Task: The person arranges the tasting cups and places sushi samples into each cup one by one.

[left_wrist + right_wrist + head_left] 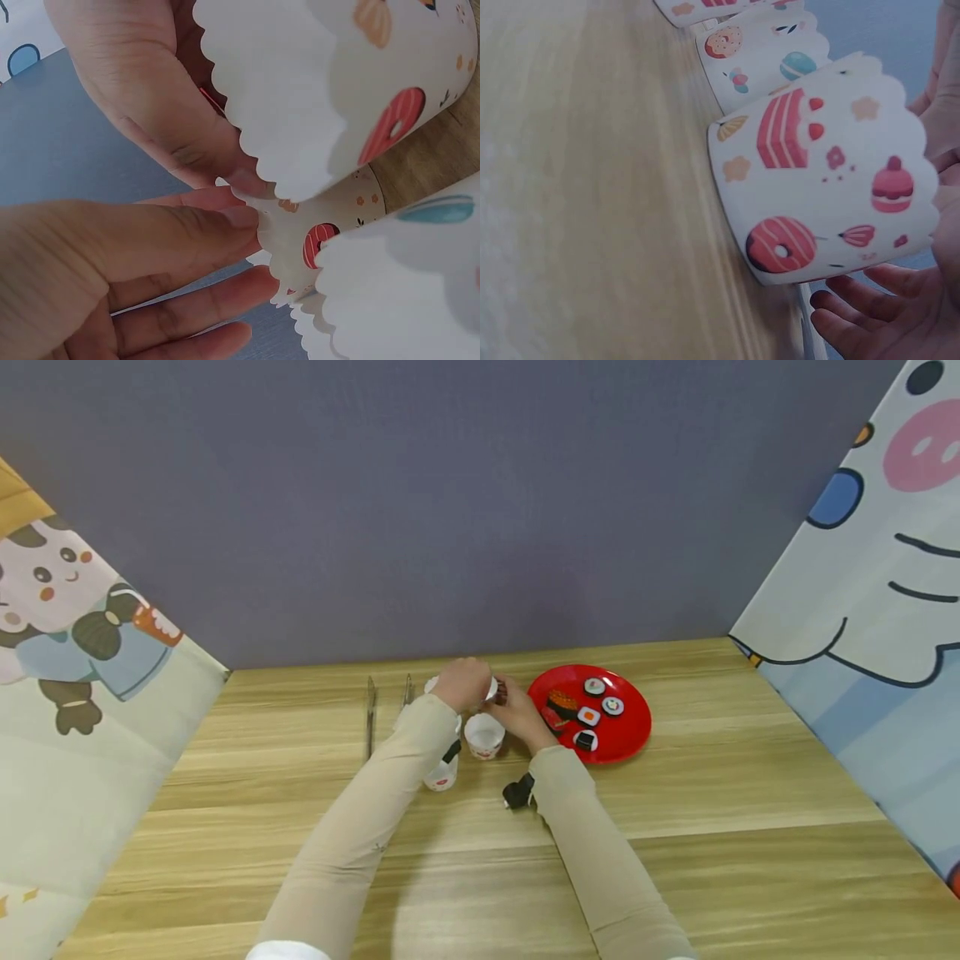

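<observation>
Both hands meet over a group of white paper baking cups with scalloped rims and printed sweets. My left hand [463, 683] pinches the rim of a far cup [330, 232] between thumb and fingers. From the other side my right hand [517, 710] holds the same rim; its thumb shows in the left wrist view, and its other fingers are loosely bent in the right wrist view. A nearer cup [484, 739] stands just in front of the hands, and another cup [441, 777] is beside the left sleeve. More cups are partly hidden behind the left hand.
A red plate [633, 727] with several sushi pieces [588, 717] lies right of the hands. To their left are two slim metal utensils, a longer one [371, 718] and a partly hidden one [408, 689]. A grey wall [480, 527] rises behind the wooden table [750, 760].
</observation>
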Demonstrator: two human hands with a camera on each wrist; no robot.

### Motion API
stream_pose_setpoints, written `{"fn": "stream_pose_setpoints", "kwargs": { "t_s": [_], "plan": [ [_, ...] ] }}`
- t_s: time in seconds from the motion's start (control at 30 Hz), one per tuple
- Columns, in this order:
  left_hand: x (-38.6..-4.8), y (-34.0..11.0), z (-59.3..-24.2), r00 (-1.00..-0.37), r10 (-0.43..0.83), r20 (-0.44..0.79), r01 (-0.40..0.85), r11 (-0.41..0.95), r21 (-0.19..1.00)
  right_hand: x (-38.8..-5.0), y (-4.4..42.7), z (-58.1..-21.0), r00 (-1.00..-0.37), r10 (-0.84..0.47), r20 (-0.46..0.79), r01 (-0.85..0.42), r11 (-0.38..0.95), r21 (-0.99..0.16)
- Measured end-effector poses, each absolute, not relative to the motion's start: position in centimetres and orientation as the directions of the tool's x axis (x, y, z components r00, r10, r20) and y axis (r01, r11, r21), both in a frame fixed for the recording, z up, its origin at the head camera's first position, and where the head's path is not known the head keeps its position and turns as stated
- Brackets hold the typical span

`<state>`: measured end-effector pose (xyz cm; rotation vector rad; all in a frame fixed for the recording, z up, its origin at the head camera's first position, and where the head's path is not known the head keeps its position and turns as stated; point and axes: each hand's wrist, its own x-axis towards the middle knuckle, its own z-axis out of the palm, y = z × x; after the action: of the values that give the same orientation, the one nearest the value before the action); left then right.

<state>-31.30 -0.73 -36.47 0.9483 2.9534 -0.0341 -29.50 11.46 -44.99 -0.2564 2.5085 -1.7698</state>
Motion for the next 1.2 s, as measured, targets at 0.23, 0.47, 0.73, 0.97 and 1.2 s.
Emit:
{"fn": "stream_pose_setpoints", "kwargs": {
  "t_s": [0.23,0.47,0.73,0.97,1.2],
  "plan": [
    [-31.36,-0.72,-36.62,-0.806,0.591,-0.035,0.592,0.805,-0.035,-29.47,11.45,-44.84,-0.985,-0.17,0.036,-0.091,0.328,-0.94],
    [-31.1,-0.61,-36.36,-0.802,0.595,-0.06,0.597,0.8,-0.047,-29.54,11.42,-44.93,-0.986,-0.16,0.037,-0.087,0.322,-0.943],
    [-31.3,-0.68,-36.66,-0.795,0.607,-0.027,0.606,0.789,-0.103,-29.43,11.37,-44.85,-0.985,-0.16,0.067,-0.117,0.329,-0.937],
    [-31.48,-0.74,-36.84,-0.793,0.609,-0.003,0.604,0.786,-0.132,-29.42,11.34,-44.82,-0.986,-0.153,0.063,-0.115,0.356,-0.927],
    [-31.36,-0.75,-36.81,-0.794,0.608,0.002,0.604,0.788,-0.12,-29.36,11.39,-44.84,-0.986,-0.156,0.064,-0.116,0.356,-0.927]
  ]
}}
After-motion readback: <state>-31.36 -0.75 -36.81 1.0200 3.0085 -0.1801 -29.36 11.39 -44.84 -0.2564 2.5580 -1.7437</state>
